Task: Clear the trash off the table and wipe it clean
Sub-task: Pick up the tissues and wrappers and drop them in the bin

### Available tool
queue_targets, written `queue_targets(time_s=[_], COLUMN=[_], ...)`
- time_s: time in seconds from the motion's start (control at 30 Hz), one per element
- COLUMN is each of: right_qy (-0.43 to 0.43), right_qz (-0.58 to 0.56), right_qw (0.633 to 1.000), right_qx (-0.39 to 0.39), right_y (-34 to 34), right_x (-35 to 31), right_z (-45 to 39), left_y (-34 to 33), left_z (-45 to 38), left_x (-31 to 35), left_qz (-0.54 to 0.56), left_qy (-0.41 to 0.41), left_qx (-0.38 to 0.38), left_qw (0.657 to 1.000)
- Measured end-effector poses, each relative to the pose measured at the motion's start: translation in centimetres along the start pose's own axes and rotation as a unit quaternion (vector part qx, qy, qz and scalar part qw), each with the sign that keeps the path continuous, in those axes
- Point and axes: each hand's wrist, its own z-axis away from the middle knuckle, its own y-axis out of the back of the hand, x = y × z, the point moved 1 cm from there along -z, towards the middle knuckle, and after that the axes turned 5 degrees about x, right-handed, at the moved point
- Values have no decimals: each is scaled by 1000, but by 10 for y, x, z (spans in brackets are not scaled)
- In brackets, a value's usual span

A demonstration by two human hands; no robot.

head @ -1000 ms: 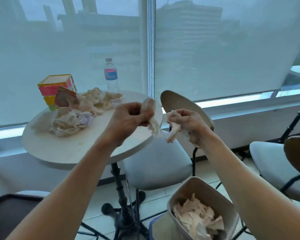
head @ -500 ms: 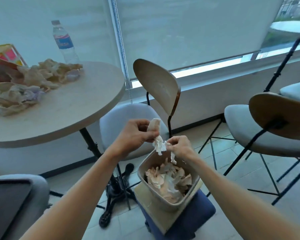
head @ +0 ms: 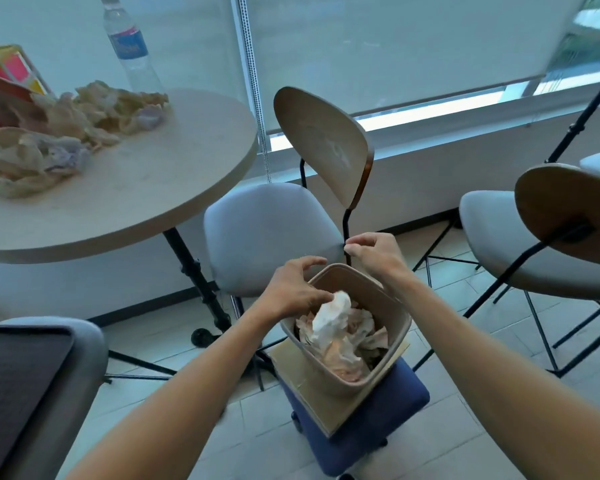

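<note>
A beige trash bin [head: 390, 365] stands on a cardboard sheet on a blue stool, holding several crumpled tissues. A white tissue wad [head: 333, 315] lies on top of them, just under the fingertips of my left hand [head: 291, 289], whose fingers are spread over the bin's left rim. My right hand [head: 374, 251] hovers above the bin's far rim, fingers curled with thumb and forefinger pinched and nothing visible in them. The round table [head: 146, 188] at upper left carries two heaps of crumpled paper [head: 28, 161] [head: 115, 109].
A water bottle [head: 132, 53] and a colourful box [head: 11, 67] stand at the table's far side. A grey chair [head: 267, 233] sits between table and bin. Another chair [head: 534, 244] is at right, and a dark seat [head: 21, 382] at lower left.
The view swung from the table down to the bin. Both hands carried tissue pieces over the bin and let them go; the white wad now lies in the bin.
</note>
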Motion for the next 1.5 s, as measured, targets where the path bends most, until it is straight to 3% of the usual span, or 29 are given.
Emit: queue_targets(time_s=[0.23, 0.43, 0.67, 0.93, 1.07, 1.2, 1.3, 1.4, 1.5], right_qy=[80, 154, 226, 333, 393, 391, 347, 295, 266], right_qz=[-46, -95, -116, 9, 81, 53, -29, -119, -125], right_qw=[994, 980, 962, 927, 906, 918, 937, 944, 933], right_qx=[-63, -85, -96, -171, -132, -50, -20, -93, -207], right_y=[-24, -70, -154, -263, -291, -290, -278, -274, -279], right_x=[-80, -162, -256, -315, -326, -342, -363, -381, -390], right_z=[13, 24, 35, 53, 60, 59, 59, 68, 84], left_y=[75, 180, 296, 393, 425, 441, 445, 445, 442], left_z=[13, 41, 62, 88, 98, 101, 99, 94, 89], left_x=[29, 56, 24, -36, -55, -67, -68, -62, -57], left_qz=[11, 6, 1, -16, -1, 18, 55, 100, 140], left_qy=[-94, -175, -154, -109, -91, -80, -94, -124, -155], left_qx=[17, 83, 190, 292, 321, 324, 328, 321, 306], left_qw=[995, 981, 970, 950, 943, 942, 938, 934, 929])
